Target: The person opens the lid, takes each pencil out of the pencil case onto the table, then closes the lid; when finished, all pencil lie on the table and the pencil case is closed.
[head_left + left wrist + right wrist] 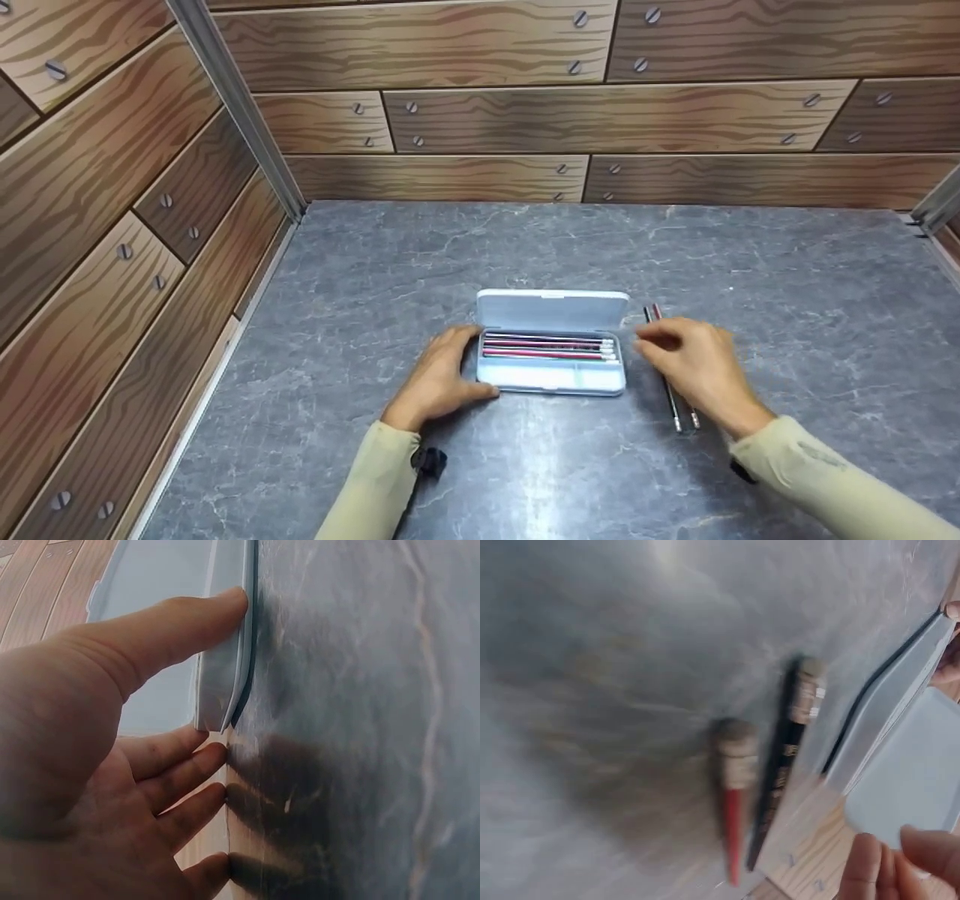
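Note:
A pale blue pencil case [525, 373] lies on the table with its lid [551, 309] raised at the back. Several striped pencils [547, 349] lie side by side in its rear compartment, white ends to the right. My left hand [439, 375] holds the case's left end, thumb along the front wall, fingertips at the side. To the right of the case, my right hand [697, 360] hovers over two loose pencils, thumb and forefinger bent towards each other with nothing visible between them. Eraser ends show on the black pencil [784, 765] and the red pencil [733, 825].
The table [420, 255] has a grey marbled top. Wood-patterned panels stand along its back [480, 120] and left side [150, 247], joined by a metal corner post [240, 97].

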`<state>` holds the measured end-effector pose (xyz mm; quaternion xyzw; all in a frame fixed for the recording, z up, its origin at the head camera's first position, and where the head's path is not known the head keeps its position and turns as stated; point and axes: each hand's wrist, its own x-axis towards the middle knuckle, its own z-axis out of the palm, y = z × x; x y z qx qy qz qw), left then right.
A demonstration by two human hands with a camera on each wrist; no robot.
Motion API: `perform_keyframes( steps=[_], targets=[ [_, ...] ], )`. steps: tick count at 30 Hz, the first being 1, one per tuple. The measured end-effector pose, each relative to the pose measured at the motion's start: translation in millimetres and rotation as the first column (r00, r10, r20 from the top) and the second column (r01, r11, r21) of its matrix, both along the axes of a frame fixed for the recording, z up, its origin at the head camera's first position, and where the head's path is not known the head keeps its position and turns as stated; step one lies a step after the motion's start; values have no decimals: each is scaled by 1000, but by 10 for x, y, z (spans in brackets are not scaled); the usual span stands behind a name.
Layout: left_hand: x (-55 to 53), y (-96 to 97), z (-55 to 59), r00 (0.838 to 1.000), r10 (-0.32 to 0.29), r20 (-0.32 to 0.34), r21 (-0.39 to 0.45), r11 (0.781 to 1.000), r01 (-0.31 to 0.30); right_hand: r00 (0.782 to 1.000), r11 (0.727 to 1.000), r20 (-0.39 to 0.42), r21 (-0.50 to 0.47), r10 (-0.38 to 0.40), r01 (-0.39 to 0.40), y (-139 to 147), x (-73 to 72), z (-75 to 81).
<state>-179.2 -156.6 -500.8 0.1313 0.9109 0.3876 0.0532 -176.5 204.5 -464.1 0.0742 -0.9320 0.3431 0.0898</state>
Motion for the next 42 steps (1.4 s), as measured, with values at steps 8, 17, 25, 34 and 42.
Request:
perform_keyframes(
  steps=[8,17,25,34,42],
  targets=[
    [-4,47,-18,1000,6,9,-8,1000,-6,971,982,-144,19,191,-190,-288,-115,-80],
    [-49,26,-73,999,-24,-40,-10,1000,23,936,952,-179,97,304,-291,-354,-246,-185],
    [-127,-15,-217,998,-16,-61,-11,1000,15,923,927,-151,192,354,-324,-364,-309,-207],
    [-141,-61,-272,999,-7,-51,-6,1000,6,903,890,-90,235,421,-391,-391,-365,-169],
    [-87,-56,-210,999,-7,-54,2,1000,7,886,871,-31,201,463,-448,-377,-413,-170]
  ],
)
